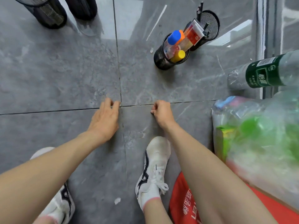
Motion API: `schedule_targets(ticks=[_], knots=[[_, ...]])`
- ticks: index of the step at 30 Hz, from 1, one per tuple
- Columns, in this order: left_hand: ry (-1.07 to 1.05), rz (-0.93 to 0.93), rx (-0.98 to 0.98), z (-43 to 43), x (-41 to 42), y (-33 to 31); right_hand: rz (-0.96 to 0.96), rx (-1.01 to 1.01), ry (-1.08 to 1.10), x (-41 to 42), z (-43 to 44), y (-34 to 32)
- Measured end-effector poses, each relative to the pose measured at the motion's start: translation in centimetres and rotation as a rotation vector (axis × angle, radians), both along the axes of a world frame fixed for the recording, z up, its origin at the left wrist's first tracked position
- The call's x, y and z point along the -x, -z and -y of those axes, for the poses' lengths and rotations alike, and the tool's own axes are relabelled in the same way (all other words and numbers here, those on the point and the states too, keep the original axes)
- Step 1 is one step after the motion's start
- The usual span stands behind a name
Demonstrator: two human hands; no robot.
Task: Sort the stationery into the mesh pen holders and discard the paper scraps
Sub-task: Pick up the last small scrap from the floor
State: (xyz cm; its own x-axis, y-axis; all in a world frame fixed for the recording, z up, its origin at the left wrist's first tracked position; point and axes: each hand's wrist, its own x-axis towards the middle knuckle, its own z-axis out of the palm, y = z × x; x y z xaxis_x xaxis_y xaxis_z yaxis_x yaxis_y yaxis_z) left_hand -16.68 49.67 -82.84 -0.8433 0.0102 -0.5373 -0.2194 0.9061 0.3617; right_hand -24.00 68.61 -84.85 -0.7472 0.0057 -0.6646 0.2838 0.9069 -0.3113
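left hand (pixel 105 118) fingers rest released, loosely curled, on grey tiled floor (pixel 64 70); right hand (pixel 162 113) fingers curled tight, contents indeterminable.

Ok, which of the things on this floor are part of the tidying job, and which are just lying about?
Job:
near pen holder
far pen holder
stationery in them
paper scraps
mesh bin, probably for the scraps

Lying about:
bottle
plastic bag
red bag
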Motion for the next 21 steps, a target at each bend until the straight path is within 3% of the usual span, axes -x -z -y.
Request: schedule_targets(ticks=[3, 8, 13, 15, 21], knots=[[-0.109, 0.102, -0.032, -0.4, -3.6, -1.1, -0.077, -0.066, 0.123, 0.1, -0.2, -0.9], [-0.089, 0.149, -0.064, -1.1, -11.3, -0.9, -0.062, -0.079, 0.246, -1.3, -1.4, -2.0], [-0.355, 0.370, -0.068, -3.5, -17.9, -1.3, -0.046, -0.034, 0.450, -5.7, -1.3, -2.0], [-0.320, 0.422, -0.094, -4.6, -20.0, -1.0, -0.013, -0.029, 0.496, -7.9, -0.9, -1.9], [0.042, 0.470, -0.033, -5.6, -24.5, 0.4, 0.076, -0.001, 0.534, -16.0, 1.0, -0.8]])
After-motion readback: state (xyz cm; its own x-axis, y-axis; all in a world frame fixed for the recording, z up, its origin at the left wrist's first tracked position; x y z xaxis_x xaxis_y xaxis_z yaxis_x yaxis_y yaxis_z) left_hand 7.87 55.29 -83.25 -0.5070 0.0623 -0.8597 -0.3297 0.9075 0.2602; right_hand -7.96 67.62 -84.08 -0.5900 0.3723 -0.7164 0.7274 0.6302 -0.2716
